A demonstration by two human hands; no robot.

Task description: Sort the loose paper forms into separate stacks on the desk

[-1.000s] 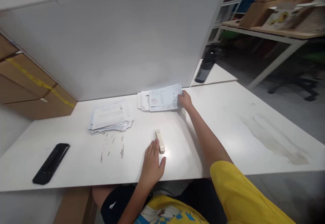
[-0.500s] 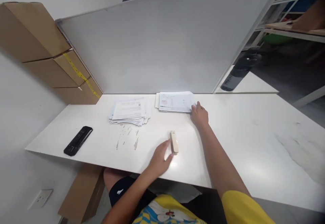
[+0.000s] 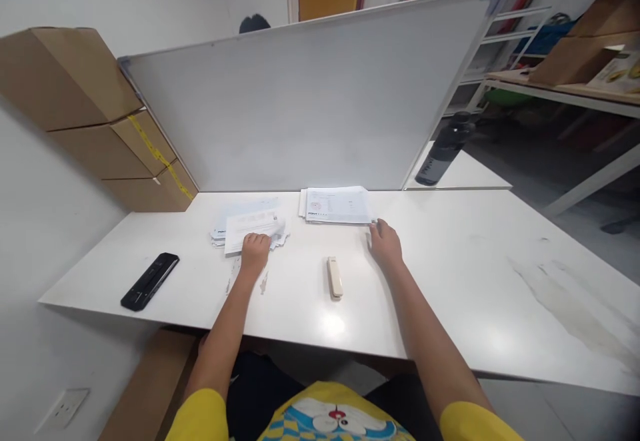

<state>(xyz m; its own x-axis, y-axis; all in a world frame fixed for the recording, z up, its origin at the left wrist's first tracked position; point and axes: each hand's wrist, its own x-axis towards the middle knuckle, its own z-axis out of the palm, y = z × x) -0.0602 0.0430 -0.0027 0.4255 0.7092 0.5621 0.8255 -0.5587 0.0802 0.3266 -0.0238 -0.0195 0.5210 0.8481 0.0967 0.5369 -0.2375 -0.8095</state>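
Note:
My left hand is closed on the near edge of a printed sheet of paper. That sheet sits askew on the left pile of papers, and its right side curls up. My right hand rests by the near right corner of the other paper stack, with the thumb and forefinger a little apart and nothing visibly gripped. Between my hands a cream stapler lies on the white table, touched by neither.
A black phone-like object lies at the table's left. Cardboard boxes are piled against the left wall. A whiteboard stands along the back edge, with a dark bottle past its right end. Someone's hair shows above the board.
My left hand has left the stapler and moved up and left to the left pile, where it has taken hold of the top sheet and shifted it. My right hand stays by its stack.

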